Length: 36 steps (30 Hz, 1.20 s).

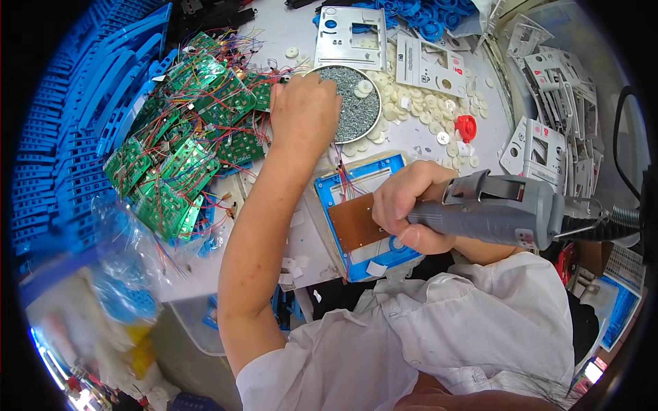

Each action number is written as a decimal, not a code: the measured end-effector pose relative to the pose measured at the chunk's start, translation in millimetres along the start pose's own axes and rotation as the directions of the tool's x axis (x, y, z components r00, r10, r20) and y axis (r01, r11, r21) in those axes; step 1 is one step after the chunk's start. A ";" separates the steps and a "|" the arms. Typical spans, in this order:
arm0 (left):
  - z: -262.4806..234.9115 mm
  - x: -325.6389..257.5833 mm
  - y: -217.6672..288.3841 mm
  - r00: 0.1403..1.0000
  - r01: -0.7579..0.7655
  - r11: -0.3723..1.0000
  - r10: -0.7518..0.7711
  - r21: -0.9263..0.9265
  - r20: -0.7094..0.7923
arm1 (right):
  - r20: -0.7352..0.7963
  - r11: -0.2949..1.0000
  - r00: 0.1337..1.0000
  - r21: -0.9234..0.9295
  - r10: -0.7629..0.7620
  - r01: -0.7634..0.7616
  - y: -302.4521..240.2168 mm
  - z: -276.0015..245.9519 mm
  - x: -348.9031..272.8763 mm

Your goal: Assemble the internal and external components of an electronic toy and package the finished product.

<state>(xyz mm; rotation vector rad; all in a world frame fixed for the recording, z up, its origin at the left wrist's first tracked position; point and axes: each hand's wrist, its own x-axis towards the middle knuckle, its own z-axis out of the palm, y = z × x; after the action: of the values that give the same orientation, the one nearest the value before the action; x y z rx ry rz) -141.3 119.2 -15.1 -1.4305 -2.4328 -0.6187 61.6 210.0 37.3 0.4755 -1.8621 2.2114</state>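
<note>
My right hand (415,205) is wrapped round a grey electric screwdriver (493,209), held level above the work. Beneath it a brown circuit board (356,225) lies in a blue plastic frame (321,190), with thin coloured wires running out at the top. The screwdriver's tip is hidden by my right hand. My left hand (306,113) is at the left rim of a round tin (379,103) full of small silver screws (351,113). Its fingers are curled down and closed, and whatever is between them cannot be seen.
Green circuit boards (185,161) with tangled wires are heaped at left, beside stacked blue plastic parts (62,137). Cream discs (439,113), a red round part (465,128) and white panels (351,55) lie beyond the tin. More panels (545,151) stand at right. The screwdriver's cable (596,229) trails right.
</note>
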 end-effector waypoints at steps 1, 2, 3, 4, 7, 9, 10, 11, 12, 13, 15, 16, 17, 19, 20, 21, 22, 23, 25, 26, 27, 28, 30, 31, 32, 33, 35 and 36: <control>0.2 -0.1 2.5 0.999 0.007 1.000 -0.008 -0.006 -0.038 | -0.006 1.000 1.000 0.014 -0.003 0.004 1.0 1.8 0.1; -0.6 -0.9 3.7 0.997 0.015 1.000 -0.016 -0.010 -0.077 | -0.005 1.000 1.000 0.016 -0.014 0.014 2.9 3.4 1.1; -4.1 -1.7 6.6 0.999 0.015 0.997 -0.019 -0.082 -0.044 | -0.010 1.000 1.000 0.014 -0.025 0.025 4.4 3.7 1.0; -13.2 -4.4 11.6 1.000 0.016 0.988 -0.018 -0.156 -0.010 | -0.011 0.999 0.999 -0.003 -0.042 0.042 6.7 4.8 2.7; -47.6 -26.4 20.8 0.999 0.025 0.929 -0.009 -0.368 0.047 | -0.034 0.997 0.998 -0.050 -0.054 0.052 5.5 11.8 8.6; -66.7 -48.3 23.7 0.999 0.033 0.904 -0.018 -0.426 0.040 | -0.079 0.997 0.996 -0.054 -0.050 0.046 5.0 18.5 11.4; -75.3 -58.7 24.3 0.999 0.037 0.906 -0.030 -0.421 0.024 | -0.048 0.993 0.995 -0.081 -0.089 0.085 6.6 17.0 11.2; -82.3 -68.2 26.5 0.999 0.041 0.908 -0.041 -0.417 0.007 | -0.015 0.986 0.992 -0.108 -0.126 0.123 10.1 13.3 9.9; -88.6 -79.3 31.0 0.999 0.035 0.914 -0.045 -0.405 -0.015 | 0.024 0.979 0.986 -0.122 -0.165 0.166 12.8 11.1 10.0; -90.7 -91.5 36.5 0.998 0.029 0.917 -0.047 -0.397 -0.036 | 0.045 0.978 0.987 -0.136 -0.152 0.157 13.9 9.8 10.2; -90.3 -114.4 48.8 0.999 0.024 0.918 -0.036 -0.396 -0.023 | 0.051 0.988 0.992 -0.097 -0.114 0.119 11.5 7.3 9.5; -87.0 -128.1 55.0 0.999 0.034 0.918 -0.033 -0.396 0.009 | 0.044 0.995 0.995 -0.033 -0.089 0.090 10.1 7.4 10.4; -83.2 -137.9 59.7 0.999 0.044 0.917 -0.030 -0.396 0.041 | 0.014 0.993 0.999 0.111 -0.042 0.041 2.0 9.3 12.2; -78.1 -150.4 67.1 0.997 0.078 0.879 -0.066 -0.471 0.041 | 0.018 0.960 1.000 0.281 -0.003 -0.002 -19.3 15.1 18.0; -79.1 -155.3 70.2 0.995 0.095 0.857 -0.084 -0.507 0.045 | 0.049 0.949 0.999 0.314 -0.017 0.000 -28.4 18.2 21.7; -79.5 -158.0 72.8 0.994 0.104 0.851 -0.101 -0.515 0.035 | 0.105 0.937 0.991 0.347 -0.089 0.047 -24.7 18.3 27.5; -80.3 -160.6 75.3 0.993 0.113 0.845 -0.117 -0.523 0.025 | 0.135 0.936 0.983 0.344 -0.128 0.074 -23.2 19.0 29.2; -80.3 -161.9 76.1 0.991 0.120 0.838 -0.133 -0.532 0.015 | 0.167 0.934 0.971 0.342 -0.170 0.105 -21.9 18.9 32.0; -78.4 -167.7 75.8 0.989 0.126 0.834 -0.150 -0.537 -0.001 | 0.117 0.918 0.978 0.378 -0.175 0.119 -20.1 28.4 29.8; -78.1 -169.7 75.5 0.987 0.128 0.832 -0.158 -0.540 -0.009 | 0.091 0.910 0.980 0.395 -0.176 0.126 -19.1 31.9 29.4; -78.5 -171.0 75.2 0.987 0.120 0.831 -0.160 -0.543 -0.026 | 0.100 0.910 0.980 0.396 -0.173 0.120 -18.1 33.0 29.7; -78.9 -172.2 74.7 0.986 0.112 0.830 -0.162 -0.547 -0.044 | 0.109 0.911 0.980 0.397 -0.170 0.114 -17.3 34.0 30.0; -78.4 -175.0 73.3 0.984 0.095 0.844 -0.161 -0.528 -0.079 | 0.111 0.916 0.982 0.388 -0.155 0.100 -15.7 36.1 30.1; -76.3 -177.6 72.3 0.983 0.088 0.859 -0.158 -0.504 -0.097 | 0.106 0.921 0.984 0.379 -0.143 0.093 -15.0 37.5 29.8; -75.5 -179.2 71.8 0.981 0.081 0.874 -0.154 -0.480 -0.115 | 0.100 0.925 0.986 0.369 -0.131 0.085 -14.8 38.4 29.7; -78.7 -178.2 73.0 0.976 0.126 0.884 -0.192 -0.451 -0.104 | 0.088 0.943 0.991 0.325 -0.104 0.070 -14.4 38.7 29.9; -88.2 -175.2 76.8 0.959 0.216 0.895 -0.269 -0.390 -0.087 | 0.073 0.975 0.996 0.221 -0.046 0.029 -11.5 38.3 30.1; -90.0 -179.1 78.1 0.968 0.203 0.907 -0.242 -0.369 -0.062 | 0.071 0.987 0.997 0.159 -0.014 0.003 -9.4 37.5 29.9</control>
<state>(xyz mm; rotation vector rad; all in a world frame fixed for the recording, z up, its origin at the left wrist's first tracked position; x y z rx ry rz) 14.1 -27.8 6.9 -1.2010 -2.5078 -1.2177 41.4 173.5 62.6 0.5973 -1.7211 2.3775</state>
